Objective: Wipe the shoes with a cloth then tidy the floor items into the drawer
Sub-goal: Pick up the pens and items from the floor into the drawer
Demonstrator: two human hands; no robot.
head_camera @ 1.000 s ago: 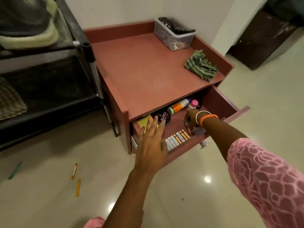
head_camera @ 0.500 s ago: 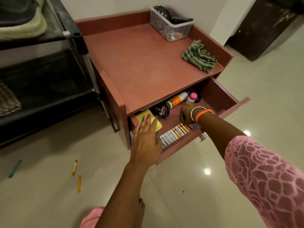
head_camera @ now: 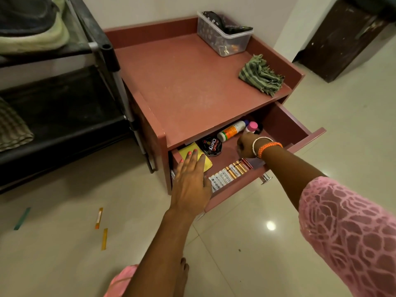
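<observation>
The red cabinet's drawer point(head_camera: 288, 125) stands pulled out. Inside lie a yellow pad point(head_camera: 206, 163), a black polish tin point(head_camera: 212, 144), an orange-and-white bottle point(head_camera: 231, 130), a pink-capped bottle point(head_camera: 252, 126) and a row of batteries point(head_camera: 229, 173). My left hand point(head_camera: 190, 179) lies flat with straight fingers over the drawer's front left corner and the yellow pad. My right hand point(head_camera: 246, 145) reaches into the drawer just in front of the pink-capped bottle, fingers curled downward and hidden. A green striped cloth point(head_camera: 260, 75) lies crumpled on the cabinet top. A shoe point(head_camera: 32, 24) sits on the rack's upper shelf.
A clear plastic box point(head_camera: 225, 33) stands at the cabinet's back. The black shoe rack point(head_camera: 64, 103) is on the left. On the tiled floor lie a teal strip point(head_camera: 22, 218), an orange strip point(head_camera: 99, 218) and a yellow strip point(head_camera: 104, 239). Dark wooden furniture point(head_camera: 338, 39) stands at the far right.
My left hand came down from above the drawer onto its front left corner. My right hand shifted a little leftward and toward the back inside the drawer.
</observation>
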